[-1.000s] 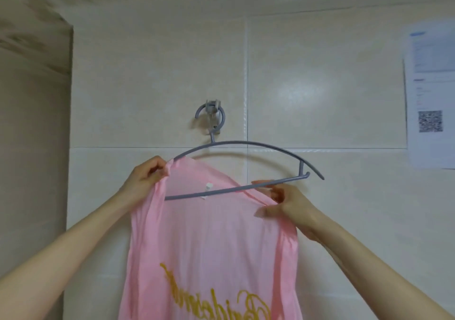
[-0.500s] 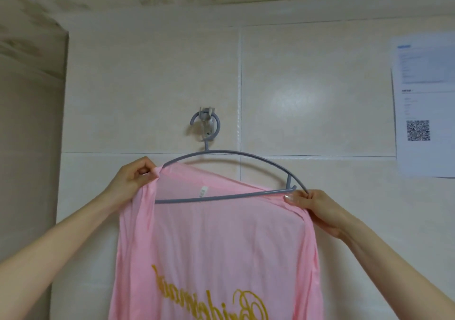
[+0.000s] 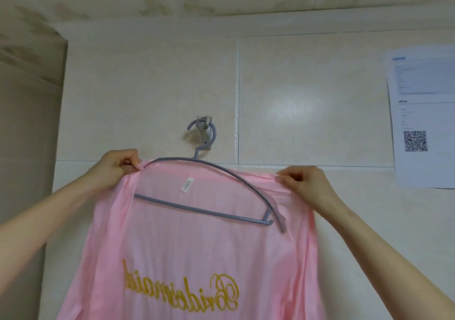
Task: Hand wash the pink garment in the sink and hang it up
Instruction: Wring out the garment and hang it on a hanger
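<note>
spread against the tiled wall (image 3: 307, 85): pink garment (image 3: 197, 245), cloth falling out of the bottom of the view. draped partly over a grey hanger (image 3: 202, 210) hung on a small wall hook (image 3: 204, 132), tilted, right end lower and bare in front of the cloth. pinched at the left shoulder by the left hand (image 3: 115, 165), fingers curled round a fold at the hanger's left end. gripped at the right shoulder edge by the right hand (image 3: 305, 184), fingers curled, above the hanger's low end. bare wall on both sides; corner far left, paper sheet (image 3: 423, 85) with qr code (image 3: 415, 141) far right, print too small to read. small white label (image 3: 187, 184) below the collar, unreadable. gold script (image 3: 182, 287) low on the cloth, mirrored, reading "bridesmaid".
</note>
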The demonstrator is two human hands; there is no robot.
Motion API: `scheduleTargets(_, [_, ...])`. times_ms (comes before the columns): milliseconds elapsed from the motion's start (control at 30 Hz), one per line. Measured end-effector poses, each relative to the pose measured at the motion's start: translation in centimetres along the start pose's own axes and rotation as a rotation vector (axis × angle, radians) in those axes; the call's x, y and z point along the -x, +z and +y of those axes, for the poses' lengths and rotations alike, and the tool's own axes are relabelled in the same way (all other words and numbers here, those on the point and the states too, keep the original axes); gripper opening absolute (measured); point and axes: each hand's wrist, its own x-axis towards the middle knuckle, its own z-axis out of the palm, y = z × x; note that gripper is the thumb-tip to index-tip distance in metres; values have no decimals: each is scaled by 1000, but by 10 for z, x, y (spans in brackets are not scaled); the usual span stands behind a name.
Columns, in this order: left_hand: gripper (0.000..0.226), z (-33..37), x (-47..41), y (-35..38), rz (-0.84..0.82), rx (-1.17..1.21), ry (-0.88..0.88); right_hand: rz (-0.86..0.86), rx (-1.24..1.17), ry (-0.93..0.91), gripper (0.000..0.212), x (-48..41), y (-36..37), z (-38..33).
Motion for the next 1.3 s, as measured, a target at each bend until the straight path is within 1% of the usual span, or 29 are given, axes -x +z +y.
scheduleTargets(67, [52, -1, 4, 2, 54, -54, 19, 198, 350, -117, 11, 1, 2, -23])
scheduleTargets(100, [49, -1, 9, 4, 83, -74, 25, 316, 480, -205, 14, 5, 6, -34])
scheduleTargets(133, [45, 1, 14, 7, 107, -89, 31, 412, 552, -305, 17, 10, 14, -44])
scheduleTargets(167, [43, 3, 21, 12, 115, -103, 38, 452, 569, -383, 20, 17, 24, -54])
scheduleTargets(233, [41, 9, 34, 23, 111, -135, 36, 413, 536, -485, 18, 32, 51, -64])
scheduleTargets(300, [37, 15, 45, 33, 152, -211, 60, 338, 541, -517, 14, 43, 77, -58])
scheduleTargets(367, [16, 23, 54, 37, 290, -350, 114, 292, 565, -507, 16, 49, 94, -47])
scheduleTargets(400, [9, 28, 58, 37, 360, -410, 119, 278, 575, -492, 17, 52, 98, -43])
scheduleTargets(467, [1, 39, 65, 37, 412, -511, 117, 283, 587, -490, 17, 55, 103, -42])
scheduleTargets(533, [8, 49, 68, 45, 400, -534, 96, 274, 589, -529, 14, 58, 109, -48])
scheduleTargets(667, [13, 67, 71, 74, 293, -383, 179, 241, 624, -589, 10, 60, 123, -62])
scheduleTargets(767, [29, 72, 69, 85, 194, -442, 230, 213, 660, -645, 12, 62, 129, -68])
scheduleTargets(800, [32, 72, 68, 81, 170, -450, 239, 210, 662, -653, 17, 65, 126, -68])
scheduleTargets(833, [36, 72, 67, 73, 172, -429, 257, 228, 633, -643, 27, 67, 120, -66])
scheduleTargets(867, [39, 67, 65, 64, 219, -384, 285, 265, 574, -619, 35, 70, 110, -65])
scheduleTargets(900, [38, 59, 62, 53, 308, -323, 298, 319, 503, -590, 38, 70, 98, -63])
scheduleTargets(933, [33, 49, 59, 42, 414, -251, 271, 389, 429, -560, 34, 68, 87, -59])
scheduleTargets(967, [27, 39, 57, 33, 483, -163, 213, 455, 366, -523, 27, 62, 76, -53])
scheduleTargets(1000, [25, 33, 57, 26, 475, -79, 150, 486, 319, -466, 23, 55, 66, -46])
scheduleTargets(1033, [26, 27, 58, 22, 386, -21, 105, 450, 270, -408, 28, 45, 58, -38])
scheduleTargets(1067, [26, 23, 59, 22, 261, -5, 71, 362, 193, -362, 33, 37, 54, -29])
scheduleTargets(1100, [26, 21, 60, 24, 155, -9, 48, 270, 94, -321, 35, 30, 52, -22])
scheduleTargets(1133, [27, 20, 62, 27, 98, -21, 33, 204, 9, -285, 32, 27, 52, -18])
scheduleTargets(1167, [26, 18, 63, 31, 98, -10, 26, 187, -61, -253, 30, 25, 53, -16])
scheduleTargets(1233, [15, 12, 63, 35, 183, 22, 27, 246, -207, -164, 31, 25, 54, -13])
scheduleTargets(1300, [16, 10, 63, 37, 240, 34, 12, 280, -291, -104, 27, 26, 56, -11])
